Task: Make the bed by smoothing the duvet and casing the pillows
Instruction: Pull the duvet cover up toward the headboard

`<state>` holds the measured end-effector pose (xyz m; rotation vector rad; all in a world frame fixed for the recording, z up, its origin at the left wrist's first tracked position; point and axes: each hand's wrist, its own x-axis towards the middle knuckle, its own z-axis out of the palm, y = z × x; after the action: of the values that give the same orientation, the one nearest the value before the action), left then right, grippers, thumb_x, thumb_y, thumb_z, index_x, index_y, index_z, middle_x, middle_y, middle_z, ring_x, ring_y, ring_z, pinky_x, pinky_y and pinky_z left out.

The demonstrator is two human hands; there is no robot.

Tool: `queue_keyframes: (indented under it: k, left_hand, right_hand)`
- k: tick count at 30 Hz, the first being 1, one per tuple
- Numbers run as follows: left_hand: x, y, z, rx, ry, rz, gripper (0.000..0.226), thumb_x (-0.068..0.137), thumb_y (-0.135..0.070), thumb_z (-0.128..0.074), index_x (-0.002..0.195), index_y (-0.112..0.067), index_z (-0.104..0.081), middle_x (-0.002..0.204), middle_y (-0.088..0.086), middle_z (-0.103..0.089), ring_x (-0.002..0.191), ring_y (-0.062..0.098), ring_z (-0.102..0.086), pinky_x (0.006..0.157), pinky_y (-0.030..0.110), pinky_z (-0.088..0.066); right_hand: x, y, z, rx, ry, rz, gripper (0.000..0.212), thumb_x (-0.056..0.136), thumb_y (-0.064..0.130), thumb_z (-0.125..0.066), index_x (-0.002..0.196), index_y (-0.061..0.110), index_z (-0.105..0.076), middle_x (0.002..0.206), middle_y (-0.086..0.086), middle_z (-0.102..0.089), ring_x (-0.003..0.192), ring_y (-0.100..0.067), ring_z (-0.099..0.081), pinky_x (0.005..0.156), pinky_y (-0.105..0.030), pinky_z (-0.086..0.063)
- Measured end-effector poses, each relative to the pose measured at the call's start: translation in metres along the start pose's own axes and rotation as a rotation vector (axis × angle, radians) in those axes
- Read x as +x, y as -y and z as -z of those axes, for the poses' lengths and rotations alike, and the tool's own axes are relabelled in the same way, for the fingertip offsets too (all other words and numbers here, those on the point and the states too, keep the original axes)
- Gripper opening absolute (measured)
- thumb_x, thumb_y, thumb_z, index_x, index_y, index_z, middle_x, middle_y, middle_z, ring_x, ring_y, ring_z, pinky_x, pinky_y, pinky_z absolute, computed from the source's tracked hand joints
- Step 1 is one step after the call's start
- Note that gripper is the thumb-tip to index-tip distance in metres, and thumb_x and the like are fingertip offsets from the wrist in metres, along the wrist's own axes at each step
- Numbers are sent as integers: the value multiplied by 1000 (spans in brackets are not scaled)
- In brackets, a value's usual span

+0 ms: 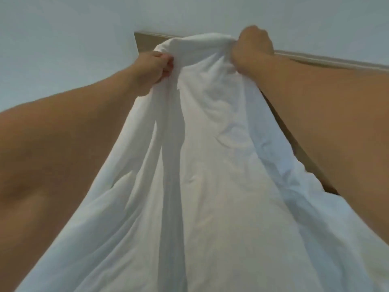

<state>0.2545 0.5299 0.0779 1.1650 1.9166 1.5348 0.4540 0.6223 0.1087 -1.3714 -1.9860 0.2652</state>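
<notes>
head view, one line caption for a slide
Both hands, left and right, lift the white duvet by its bunched top edge.

Both hands (pixel 156 67) (pixel 251 48) raised, seemingly clenched

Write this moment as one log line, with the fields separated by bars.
step: lifting duvet | left hand: gripping top edge | right hand: gripping top edge | duvet: raised, hanging in folds | pillows: not visible
</notes>
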Motion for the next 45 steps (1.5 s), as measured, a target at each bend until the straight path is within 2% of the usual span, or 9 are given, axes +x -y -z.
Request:
queue_keyframes:
  k: [5,9,14,23,29,32,35,40,45]
  left_hand:
    - [-91,101,0,532,329,200,81,87,-59,-60,151,-22,-29,154,8,-32,141,30,-30,110,37,-30]
    - [-216,205,23,1051,382,534,138,44,-95,-54,150,-13,-20,156,14,-22,143,35,-22,115,47,-25]
    - [-275,254,9,965,395,615,49,86,-44,-58,127,-15,-56,130,7,-59,117,26,-58,95,33,-46]
    - [-121,151,118,969,-348,-48,14,87,-20,-53,97,-10,-55,102,19,-63,86,38,-59,70,40,-45]
    - [-129,172,139,896,1070,876,47,90,-51,-59,121,-15,-60,116,6,-66,95,23,-66,90,40,-51]
    - [-23,161,182,824,617,746,43,92,-46,-58,118,-12,-57,108,6,-65,86,21,-66,75,38,-57]
    - [78,175,188,734,132,532,42,94,-34,-48,125,-5,-46,110,14,-60,79,27,-65,60,34,-55]
    - [122,245,130,424,87,828,96,83,-63,-58,143,-8,-7,83,17,-67,61,29,-68,51,32,-55]
    - [152,293,107,571,195,591,35,97,-29,-45,114,0,-54,92,15,-70,77,29,-71,66,32,-58]
  right_hand:
    - [-87,-39,-55,-209,422,40,55,88,37,-51,135,10,-40,134,-16,-48,122,-36,-47,97,-40,-41]
    - [-188,-65,-87,-407,565,33,81,80,71,-49,133,10,-40,130,-11,-47,122,-33,-46,90,-41,-39]
    - [-233,-56,-126,-422,697,-24,27,94,20,-45,113,11,-60,119,-9,-61,106,-28,-59,79,-31,-42]
    - [-166,-20,-129,-176,352,-192,33,101,24,-38,125,9,-54,129,-13,-57,118,-33,-53,86,-37,-42]
    - [-131,6,-137,-645,1006,-240,23,86,26,-51,95,7,-63,101,-11,-66,84,-28,-62,71,-33,-48]
    - [-58,69,-128,-503,1166,-340,38,88,28,-42,90,-2,-65,88,-18,-70,77,-32,-65,64,-33,-49]
    - [2,115,-165,-169,714,-131,31,85,30,-41,80,7,-60,78,-9,-68,69,-30,-64,62,-31,-52]
    - [58,123,-256,-135,473,210,26,92,31,-44,93,14,-64,108,-7,-55,86,-31,-61,71,-36,-51]
    - [101,122,-323,-449,805,14,42,86,54,-58,103,16,-61,107,-4,-65,84,-22,-62,80,-31,-48]
